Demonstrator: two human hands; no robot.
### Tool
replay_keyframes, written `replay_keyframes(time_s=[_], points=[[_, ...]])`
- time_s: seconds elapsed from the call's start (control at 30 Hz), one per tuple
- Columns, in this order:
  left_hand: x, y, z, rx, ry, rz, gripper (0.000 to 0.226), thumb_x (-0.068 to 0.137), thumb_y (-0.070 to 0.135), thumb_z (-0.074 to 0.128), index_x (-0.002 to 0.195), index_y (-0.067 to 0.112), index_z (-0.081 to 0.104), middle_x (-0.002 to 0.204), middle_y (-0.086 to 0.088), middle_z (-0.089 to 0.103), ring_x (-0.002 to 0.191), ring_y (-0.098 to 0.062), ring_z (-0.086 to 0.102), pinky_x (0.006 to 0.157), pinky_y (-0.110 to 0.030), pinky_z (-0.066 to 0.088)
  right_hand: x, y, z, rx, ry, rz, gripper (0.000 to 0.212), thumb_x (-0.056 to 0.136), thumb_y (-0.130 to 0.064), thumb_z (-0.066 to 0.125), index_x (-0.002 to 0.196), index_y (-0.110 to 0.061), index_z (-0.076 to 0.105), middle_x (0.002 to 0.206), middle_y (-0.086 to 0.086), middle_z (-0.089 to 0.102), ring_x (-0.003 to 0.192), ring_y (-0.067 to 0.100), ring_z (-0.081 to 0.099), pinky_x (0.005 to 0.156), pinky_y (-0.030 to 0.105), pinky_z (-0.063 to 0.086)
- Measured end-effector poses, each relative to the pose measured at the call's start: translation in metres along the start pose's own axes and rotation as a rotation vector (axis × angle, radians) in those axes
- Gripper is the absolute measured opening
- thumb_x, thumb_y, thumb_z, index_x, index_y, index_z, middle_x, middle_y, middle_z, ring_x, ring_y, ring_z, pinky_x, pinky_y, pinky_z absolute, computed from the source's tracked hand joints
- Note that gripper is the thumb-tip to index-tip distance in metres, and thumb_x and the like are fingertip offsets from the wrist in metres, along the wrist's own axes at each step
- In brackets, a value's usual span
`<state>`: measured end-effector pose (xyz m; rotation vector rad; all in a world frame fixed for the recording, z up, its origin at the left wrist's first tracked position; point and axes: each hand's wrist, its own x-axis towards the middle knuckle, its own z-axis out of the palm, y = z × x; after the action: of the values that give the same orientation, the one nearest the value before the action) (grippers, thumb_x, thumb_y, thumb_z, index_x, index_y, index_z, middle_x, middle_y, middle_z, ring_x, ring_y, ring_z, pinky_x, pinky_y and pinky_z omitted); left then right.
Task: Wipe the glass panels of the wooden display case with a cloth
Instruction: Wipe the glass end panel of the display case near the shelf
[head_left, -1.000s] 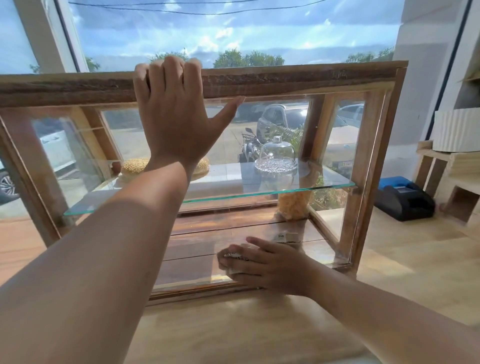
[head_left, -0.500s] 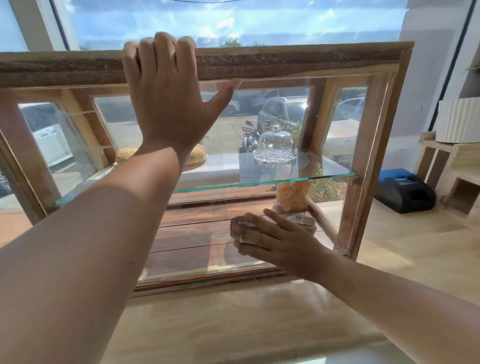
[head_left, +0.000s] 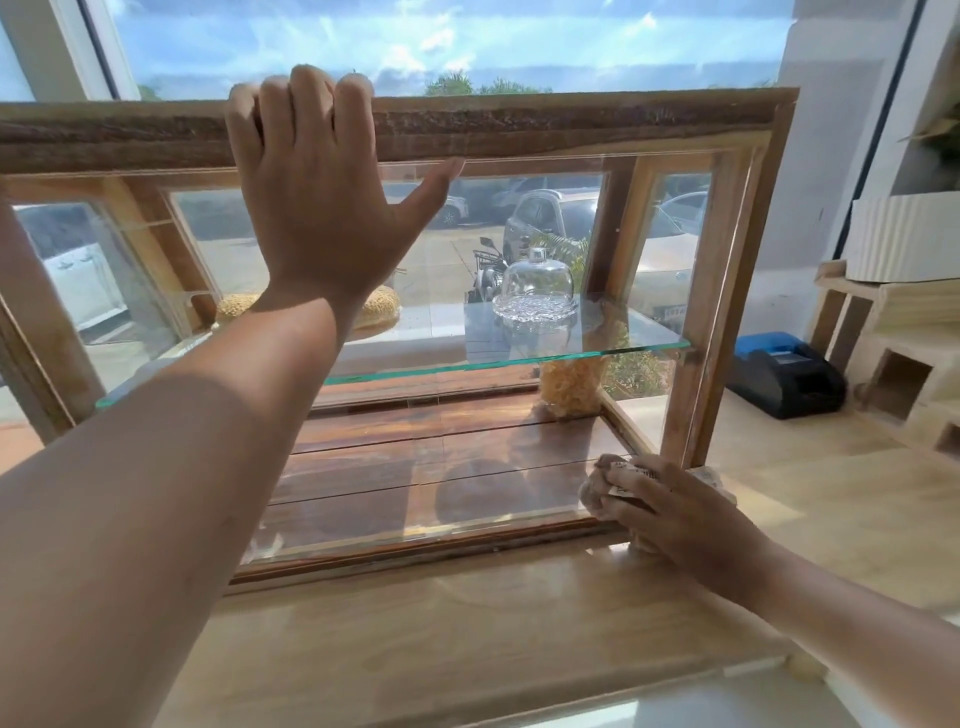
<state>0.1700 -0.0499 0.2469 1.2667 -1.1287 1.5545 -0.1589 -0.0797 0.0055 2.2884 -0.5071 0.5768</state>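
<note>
The wooden display case (head_left: 545, 130) stands on a light wood counter with its front glass panel (head_left: 467, 457) facing me. My left hand (head_left: 317, 192) lies flat on the case's top rail, fingers hooked over the edge and thumb spread against the glass. My right hand (head_left: 675, 512) presses a crumpled pale cloth (head_left: 597, 488) on the glass at the lower right corner, beside the right post. Most of the cloth is hidden under my fingers.
Inside, a glass shelf (head_left: 649, 345) carries a clear domed dish (head_left: 537, 293) and a woven round piece (head_left: 379, 309). A black and blue device (head_left: 784, 374) sits on the counter (head_left: 467, 634) to the right, next to pale wooden crates (head_left: 904, 353). A large window is behind.
My right hand has slid the cloth to the right along the bottom of the front glass, from the middle to the lower right corner. My left hand stays on the top rail.
</note>
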Motion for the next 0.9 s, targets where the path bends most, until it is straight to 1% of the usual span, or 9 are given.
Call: replay_keyframes(time_s=[0.03,0.07,0.17,0.23,0.37,0.43,0.5,0.7,0.9], points=[[0.0,0.0,-0.001,0.0,-0.002,0.0,0.077,0.095,0.074,0.032,0.109,0.003,0.058,0.105,-0.018,0.059,0.098,-0.036,0.055,0.098,-0.05,0.038,0.003,-0.005,-0.001,0.043,0.012,0.08,0.052,0.06,-0.005,0.089,0.108,-0.014,0.071,0.117,0.01,0.06,0.105,0.028,0.054,0.083,0.04,0.058],[0.0,0.0,-0.002,-0.002,-0.012,0.001,0.077,0.095,0.074,0.032,0.109,0.003,0.057,0.106,-0.018,0.058,0.098,-0.035,0.054,0.098,-0.05,0.038,0.008,-0.012,0.002,0.086,0.032,0.143,0.048,0.066,-0.005,0.087,0.11,-0.014,0.071,0.118,0.01,0.056,0.105,0.028,0.054,0.082,0.04,0.06],[0.0,0.0,-0.004,0.002,-0.05,-0.008,0.078,0.095,0.075,0.029,0.111,0.003,0.056,0.108,-0.018,0.057,0.1,-0.036,0.052,0.1,-0.049,0.035,0.024,-0.043,0.019,0.164,0.09,0.156,0.021,0.091,-0.011,0.062,0.111,-0.014,0.069,0.113,0.005,0.06,0.104,0.024,0.057,0.085,0.032,0.056],[0.0,0.001,-0.003,0.009,-0.045,-0.01,0.078,0.095,0.075,0.03,0.111,0.004,0.056,0.108,-0.018,0.057,0.1,-0.035,0.052,0.102,-0.048,0.033,0.042,-0.071,0.031,0.249,0.119,0.205,0.016,0.094,-0.013,0.063,0.109,-0.014,0.069,0.107,0.003,0.063,0.099,0.023,0.06,0.084,0.033,0.055],[0.0,-0.001,-0.001,0.019,-0.021,0.002,0.076,0.095,0.074,0.032,0.11,0.004,0.056,0.107,-0.018,0.057,0.099,-0.034,0.052,0.101,-0.046,0.03,0.077,-0.118,0.044,0.31,0.108,0.33,0.014,0.087,-0.012,0.071,0.1,-0.018,0.069,0.098,0.001,0.064,0.091,0.022,0.06,0.075,0.032,0.056],[0.0,0.0,-0.001,0.016,-0.03,0.004,0.076,0.095,0.074,0.032,0.11,0.004,0.056,0.107,-0.018,0.057,0.1,-0.035,0.053,0.101,-0.046,0.029,0.089,-0.13,0.044,0.292,0.075,0.378,0.019,0.081,-0.009,0.068,0.098,-0.016,0.069,0.097,0.003,0.063,0.09,0.022,0.059,0.07,0.032,0.057],[0.0,0.001,0.0,0.01,-0.044,0.003,0.077,0.095,0.075,0.031,0.111,0.003,0.056,0.107,-0.019,0.057,0.1,-0.035,0.052,0.102,-0.046,0.029,0.093,-0.135,0.04,0.277,0.044,0.428,0.025,0.074,-0.009,0.075,0.098,-0.015,0.071,0.098,0.004,0.063,0.089,0.023,0.059,0.065,0.031,0.058],[0.003,0.002,0.003,-0.01,-0.033,0.011,0.075,0.096,0.073,0.032,0.11,0.003,0.057,0.106,-0.019,0.057,0.098,-0.035,0.053,0.099,-0.048,0.035,0.089,-0.121,0.028,0.214,-0.012,0.427,0.029,0.069,-0.014,0.083,0.095,-0.018,0.072,0.095,0.002,0.061,0.083,0.023,0.06,0.048,0.029,0.055],[0.001,0.001,-0.001,0.017,-0.026,0.018,0.074,0.097,0.072,0.032,0.108,0.003,0.057,0.105,-0.018,0.058,0.096,-0.034,0.054,0.095,-0.046,0.036,0.054,-0.095,0.013,0.184,-0.102,0.512,0.038,0.063,-0.012,0.089,0.095,-0.019,0.071,0.094,0.003,0.055,0.078,0.023,0.06,0.044,0.032,0.053]])
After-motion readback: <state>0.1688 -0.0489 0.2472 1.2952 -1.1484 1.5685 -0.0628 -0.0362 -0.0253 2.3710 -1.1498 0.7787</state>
